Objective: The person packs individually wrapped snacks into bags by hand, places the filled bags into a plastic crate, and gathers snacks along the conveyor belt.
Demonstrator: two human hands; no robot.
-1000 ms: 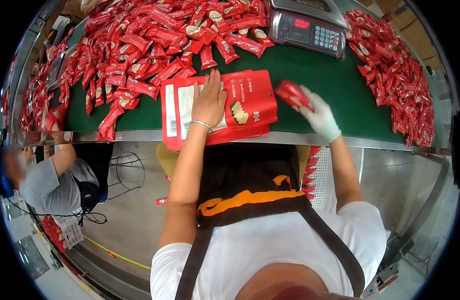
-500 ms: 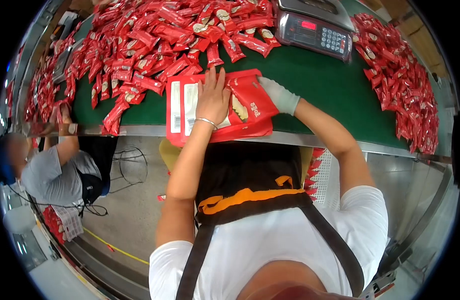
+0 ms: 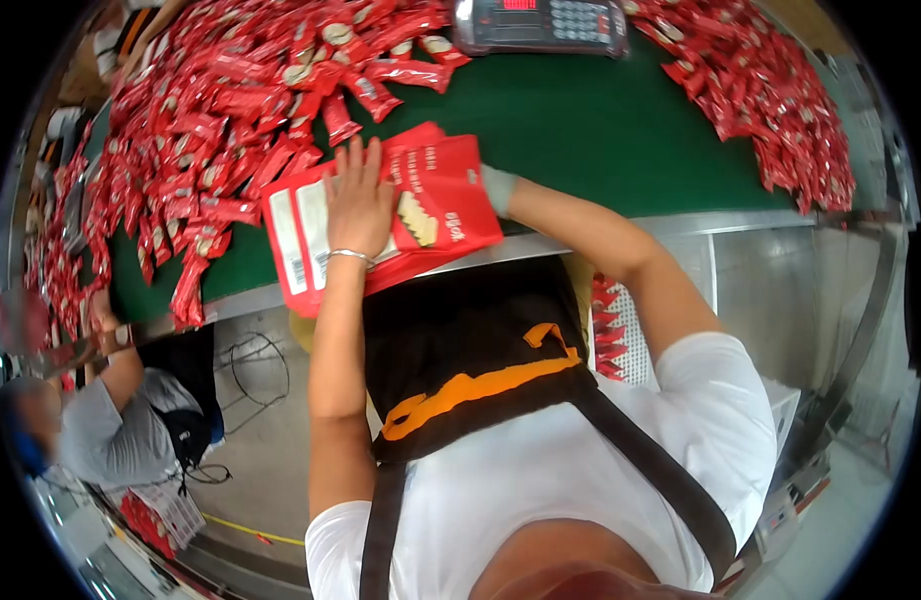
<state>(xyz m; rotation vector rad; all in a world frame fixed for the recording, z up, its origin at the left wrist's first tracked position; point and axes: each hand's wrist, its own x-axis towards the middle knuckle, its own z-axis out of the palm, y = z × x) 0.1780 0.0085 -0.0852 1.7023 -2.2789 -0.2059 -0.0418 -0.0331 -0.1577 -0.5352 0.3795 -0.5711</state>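
My left hand (image 3: 361, 205), bare with a bangle at the wrist, lies flat with fingers stretched on a red printed bag (image 3: 451, 170). White label panels with barcodes show to the left of that hand. The bag rests at the front edge of a green work surface (image 3: 581, 130), and its layered edges suggest more than one bag. At the bag's right end is my right hand (image 3: 498, 188) in a pale glove. Only the glove's wrist part shows; the fingers are hidden by the bag, and whether they are inside or under it I cannot tell.
Small red packets (image 3: 231, 100) are heaped at the left and back, with another heap (image 3: 771, 110) at the right. A digital scale (image 3: 541, 28) stands at the back. A metal rail (image 3: 681, 222) edges the surface. Another person in a grey shirt (image 3: 121, 425) works at the left.
The camera view has shifted. My right hand has gone further out of sight at the bag's right end, and the bag's upper sheet lies turned differently. My left hand stays on the bag.
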